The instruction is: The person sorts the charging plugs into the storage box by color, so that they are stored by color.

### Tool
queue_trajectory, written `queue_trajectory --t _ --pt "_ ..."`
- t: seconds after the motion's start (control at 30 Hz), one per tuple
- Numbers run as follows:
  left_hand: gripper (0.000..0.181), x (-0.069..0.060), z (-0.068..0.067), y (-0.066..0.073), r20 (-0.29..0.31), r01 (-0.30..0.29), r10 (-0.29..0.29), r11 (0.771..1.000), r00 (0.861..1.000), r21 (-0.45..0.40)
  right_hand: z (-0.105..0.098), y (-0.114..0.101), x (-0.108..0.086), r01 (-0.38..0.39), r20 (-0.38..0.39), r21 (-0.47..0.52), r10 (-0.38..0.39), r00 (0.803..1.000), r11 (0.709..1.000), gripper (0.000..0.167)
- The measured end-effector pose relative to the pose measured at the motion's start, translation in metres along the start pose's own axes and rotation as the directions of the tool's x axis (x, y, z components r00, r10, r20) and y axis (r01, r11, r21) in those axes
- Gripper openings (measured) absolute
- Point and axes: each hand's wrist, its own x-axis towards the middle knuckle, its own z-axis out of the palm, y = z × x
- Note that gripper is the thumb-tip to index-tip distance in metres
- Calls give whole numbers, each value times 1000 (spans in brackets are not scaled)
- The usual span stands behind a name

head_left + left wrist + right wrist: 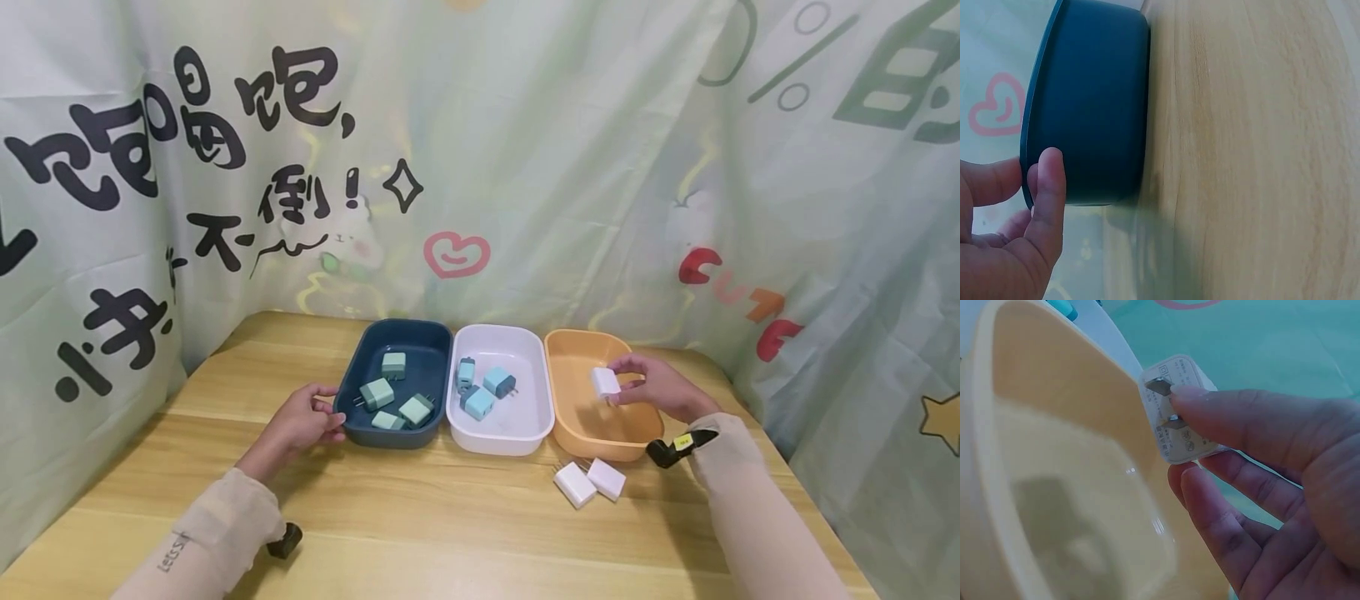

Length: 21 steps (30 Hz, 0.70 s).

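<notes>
In the head view my right hand point(663, 385) pinches a white charger plug point(604, 383) above the orange tray point(561, 421). The right wrist view shows the metal prongs of this charger plug point(1175, 409) facing the camera, the thumb lying across its prong face. My left hand point(306, 419) holds the rim of the dark blue tray point(393, 437) at its left side. In the left wrist view its thumb and fingers lie about the edge of the dark blue tray point(1094, 100). Two more white charger plugs point(574, 485) lie on the table before the orange tray.
Several pale green charger plugs point(377, 393) lie in the dark blue tray. Light blue charger plugs point(477, 403) lie in the white tray point(501, 443) between the other two. All stand on a wooden table point(420, 525) with a printed curtain point(540, 167) behind.
</notes>
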Motion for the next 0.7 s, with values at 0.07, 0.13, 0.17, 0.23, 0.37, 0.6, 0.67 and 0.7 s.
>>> queue_trajectory --t 0.07,0.13,0.17,0.23,0.37,0.6,0.67,0.7 --pt "58 -1 0 1 0 0 0 1000 1000 -2 1 1 4 1 0 -7 -1 1000 1000 53" --pt "58 -2 0 2 0 2 -2 1000 1000 -3 1 2 9 0 -1 -7 0 1000 1000 53" --pt "58 -2 0 2 0 5 -5 1000 1000 -4 1 2 11 -10 -7 -2 10 1000 1000 53" --pt "58 -2 1 2 -1 10 -10 1000 1000 -5 2 2 15 -19 -2 18 19 1000 1000 54" --pt "57 -1 1 1 -3 17 -17 1000 1000 5 3 3 22 -52 -4 39 53 999 998 55" --pt "56 1 1 0 -12 27 -27 999 1000 22 10 7 33 -77 12 82 77 997 994 54" --pt "56 0 1 1 -13 27 -27 999 1000 24 12 8 36 -85 9 88 84 996 993 54" --pt "56 0 1 1 -14 27 -27 999 1000 24 12 8 37 -90 2 93 90 996 992 55"
